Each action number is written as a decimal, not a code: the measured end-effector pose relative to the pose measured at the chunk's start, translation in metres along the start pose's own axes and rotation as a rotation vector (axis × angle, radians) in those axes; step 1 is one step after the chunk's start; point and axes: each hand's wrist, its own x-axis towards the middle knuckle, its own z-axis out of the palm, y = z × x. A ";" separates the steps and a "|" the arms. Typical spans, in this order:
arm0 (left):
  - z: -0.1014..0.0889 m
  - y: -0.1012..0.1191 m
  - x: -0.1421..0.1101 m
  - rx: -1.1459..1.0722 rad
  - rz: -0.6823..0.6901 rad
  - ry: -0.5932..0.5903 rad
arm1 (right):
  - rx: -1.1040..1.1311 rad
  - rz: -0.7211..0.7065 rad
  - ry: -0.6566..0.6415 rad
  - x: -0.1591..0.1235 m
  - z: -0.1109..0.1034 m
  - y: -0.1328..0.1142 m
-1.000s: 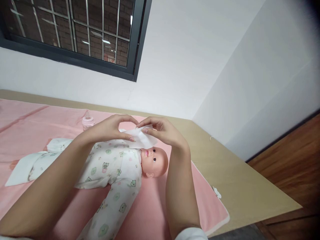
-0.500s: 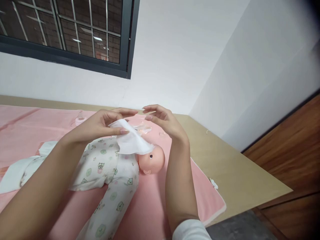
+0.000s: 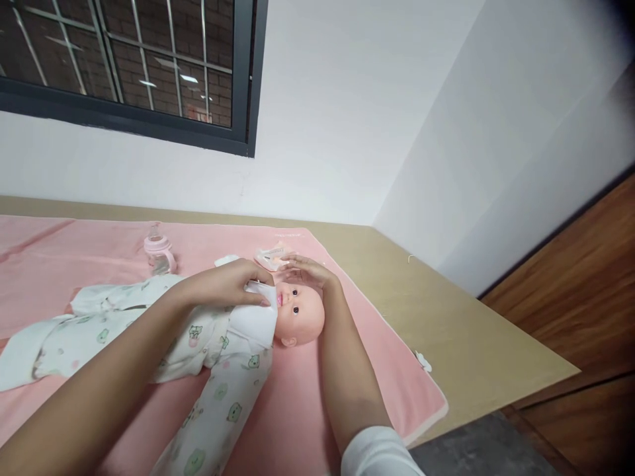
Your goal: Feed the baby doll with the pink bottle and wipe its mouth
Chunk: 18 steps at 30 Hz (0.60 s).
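Observation:
A baby doll (image 3: 308, 316) in white pyjamas with green bear prints lies on its back on a pink blanket (image 3: 297, 410), its head to the right. My left hand (image 3: 238, 283) is at the doll's neck, pinching a white wipe (image 3: 258, 289) between thumb and fingers. The cloth lies below the doll's mouth, over the upper chest. My right hand (image 3: 310, 270) is beside the far side of the doll's head, fingers stretched out and apart. Just beyond those fingertips lies a small clear plastic packet (image 3: 272, 256).
A pink-topped baby bottle (image 3: 159, 254) stands on the blanket at the back left. The blanket covers part of a wooden tabletop (image 3: 471, 350), with a small white object (image 3: 423, 361) at its right edge. White walls (image 3: 322, 132) and a barred window (image 3: 149, 59) rise behind.
Both hands have come down to the doll. My left hand has lowered the white wipe from over the face to the neck, uncovering the face. The right hand has moved beside the head.

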 end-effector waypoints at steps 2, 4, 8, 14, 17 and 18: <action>0.004 0.000 0.002 0.017 -0.009 0.002 | 0.038 0.058 -0.013 0.002 -0.003 0.015; 0.006 0.002 0.002 0.031 -0.027 0.003 | 0.063 0.071 0.014 0.004 -0.006 0.026; 0.011 0.006 0.003 0.052 -0.056 -0.006 | 0.126 0.007 0.028 0.010 -0.013 0.036; 0.016 0.008 0.006 0.086 -0.074 0.003 | 0.152 -0.003 0.060 0.015 -0.016 0.040; 0.018 0.007 0.007 0.101 -0.062 0.008 | 0.160 0.003 0.086 0.015 -0.014 0.039; 0.018 0.006 0.007 0.106 -0.062 0.012 | 0.164 0.005 0.092 0.015 -0.013 0.039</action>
